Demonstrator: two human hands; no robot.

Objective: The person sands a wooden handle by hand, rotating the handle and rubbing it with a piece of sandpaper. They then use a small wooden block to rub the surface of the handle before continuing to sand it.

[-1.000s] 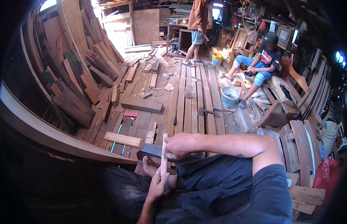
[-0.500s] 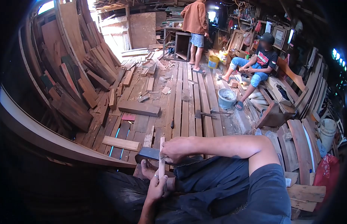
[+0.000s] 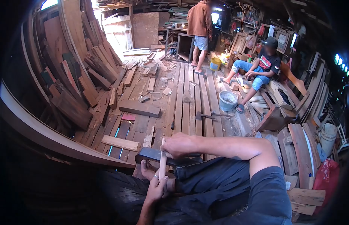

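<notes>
A narrow pale wooden strip (image 3: 163, 165) stands nearly upright in front of my lap. My left hand (image 3: 156, 188) is closed round its lower end, with the thumb along it. Near the top of the strip, my right hand (image 3: 177, 145) is closed with its fingers bent against the wood; whether something thin lies under those fingers is hidden. Behind the strip is a dark block with a rounded end (image 3: 145, 154), close to my bare foot (image 3: 148, 170).
A hatchet (image 3: 204, 116), a dark-handled tool (image 3: 173, 125) and a thick plank (image 3: 140, 109) lie on the slatted floor. A person (image 3: 262, 65) sits at right by a bucket (image 3: 228, 101); another person (image 3: 200, 32) stands at the back. Boards (image 3: 65, 75) lean at left.
My right hand has moved slightly up along the strip, while my left hand keeps its hold. The standing person has shifted a little, and the seated person's hands are lower.
</notes>
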